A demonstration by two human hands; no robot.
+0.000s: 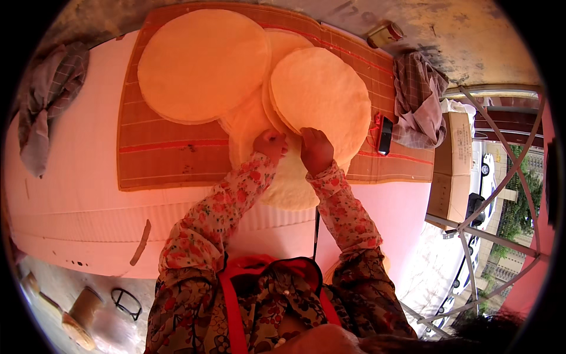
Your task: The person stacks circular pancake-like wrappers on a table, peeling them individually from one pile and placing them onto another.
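Floral blouse (194, 307) nearest, left hand (270, 144) curled just apart, right hand (316, 150) pinches a disc (321, 88) by its edge.

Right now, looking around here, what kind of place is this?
It looks like an open-air food stall, perhaps by a street. Flat round sheets, maybe bread, are piled on a brown mat; crossed metal poles stand at the right, and a white car shows beyond.

Reddish light, edges bent, rim black.
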